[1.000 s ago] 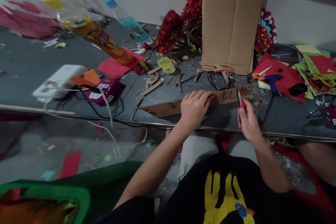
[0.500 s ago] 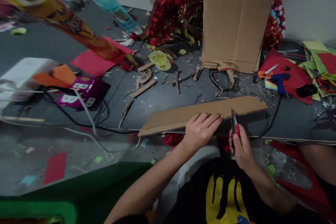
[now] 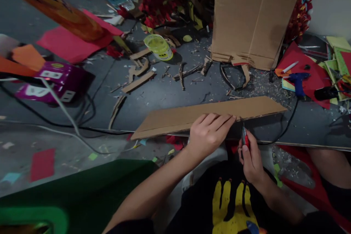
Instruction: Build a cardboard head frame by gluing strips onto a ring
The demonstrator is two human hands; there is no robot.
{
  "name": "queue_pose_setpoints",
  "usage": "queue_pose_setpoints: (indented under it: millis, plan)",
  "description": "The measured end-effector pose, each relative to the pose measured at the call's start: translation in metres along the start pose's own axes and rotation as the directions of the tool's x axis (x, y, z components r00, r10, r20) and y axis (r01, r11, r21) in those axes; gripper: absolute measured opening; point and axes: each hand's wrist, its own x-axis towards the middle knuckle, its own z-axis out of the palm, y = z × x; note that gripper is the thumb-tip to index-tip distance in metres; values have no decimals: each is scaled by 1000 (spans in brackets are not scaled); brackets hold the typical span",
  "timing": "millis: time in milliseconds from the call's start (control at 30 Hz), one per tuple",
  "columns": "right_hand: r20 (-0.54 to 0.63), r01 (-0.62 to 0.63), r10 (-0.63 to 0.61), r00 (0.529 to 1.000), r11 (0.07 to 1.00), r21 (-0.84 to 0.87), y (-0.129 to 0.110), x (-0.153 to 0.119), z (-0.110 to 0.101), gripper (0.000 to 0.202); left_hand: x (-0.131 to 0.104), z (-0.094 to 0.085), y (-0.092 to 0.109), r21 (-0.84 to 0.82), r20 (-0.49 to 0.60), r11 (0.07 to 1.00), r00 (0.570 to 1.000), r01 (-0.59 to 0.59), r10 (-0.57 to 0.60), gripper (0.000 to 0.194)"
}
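Note:
A long strip of brown cardboard (image 3: 175, 117) lies slanted along the front edge of the dark table. My left hand (image 3: 211, 131) is closed on its near edge, fingers on top and thumb hidden. To the right, my right hand (image 3: 251, 157) grips a red and black utility knife (image 3: 245, 139), blade pointing up. The blade's tip is at the strip's near edge, just right of my left fingertips; whether it enters the cardboard cannot be made out.
Behind stands a tall cardboard piece (image 3: 246, 18). A yellow tub (image 3: 159, 47) and cardboard scraps lie mid-table. A blue glue gun (image 3: 299, 80) rests on red paper at right, its cable running forward. A purple power strip (image 3: 55, 82) is at left.
The knife blade has come closer to the strip's near edge and now meets it beside my left fingers. The view has shifted a little; my left hand still holds the strip.

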Motion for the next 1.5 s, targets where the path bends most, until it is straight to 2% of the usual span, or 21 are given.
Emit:
queue_pose_setpoints:
  millis: [300,900,1200,1500]
  plan:
    - [-21,-13,13,1000,1000,-9,-7,1,0,50,6,0,-1,41,-7,999,1000,0,0,11]
    - [-29,5,-7,1000,998,-58,-4,1,-3,50,10,1,-2,38,-18,999,1000,12,-12,11]
    - [-7,26,-27,1000,993,-117,-20,11,-6,51,10,3,-4,60,-25,998,1000,-9,10,11]
    - [-8,105,-108,994,979,-175,-35,23,-5,51,11,6,-8,36,-33,999,999,-32,33,17]
